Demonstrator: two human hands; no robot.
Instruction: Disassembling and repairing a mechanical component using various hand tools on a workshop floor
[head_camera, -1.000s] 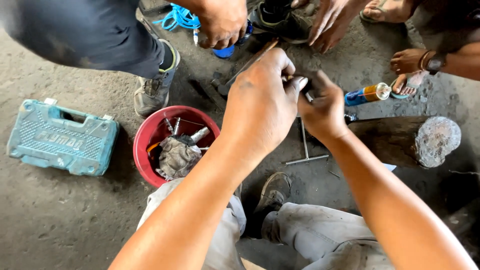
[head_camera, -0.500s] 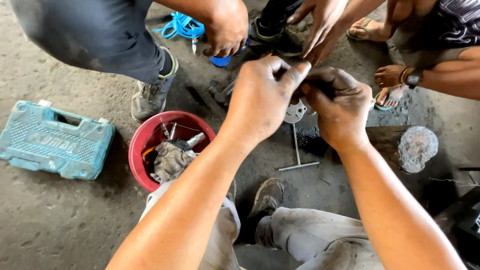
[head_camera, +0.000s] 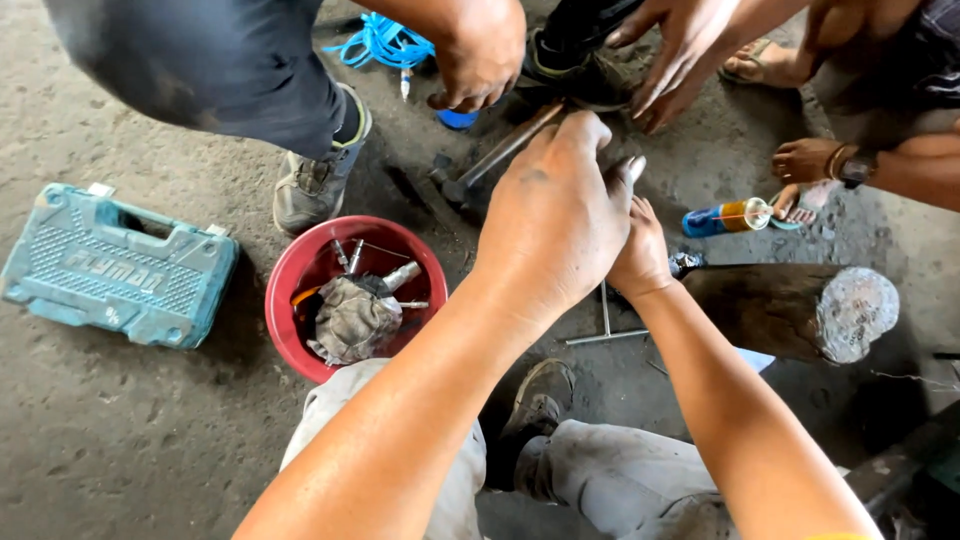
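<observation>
My left hand (head_camera: 555, 220) is stretched forward with its fingers closed over a small metal part, whose silvery tip (head_camera: 636, 165) shows between the fingertips. My right hand (head_camera: 640, 258) is tucked just under and behind it, curled on the same work. A dark metal piece (head_camera: 686, 264) sticks out beside its knuckles. What lies beneath both hands is hidden. Directly past my left hand, a long metal bar with a dark head (head_camera: 497, 155) lies on the concrete.
A red bowl (head_camera: 290, 262) of sockets and a rag (head_camera: 352, 318) sits at my left knee, a teal tool case (head_camera: 110, 270) farther left. Other people's hands (head_camera: 480, 55) (head_camera: 680, 50) reach in from above. A T-handle wrench (head_camera: 605, 322), spray can (head_camera: 725, 216) and log (head_camera: 780, 305) lie right.
My left hand has slid over the right, which has drawn back underneath it. The silvery disc seen below my hands earlier is now covered. The view has shifted slightly.
</observation>
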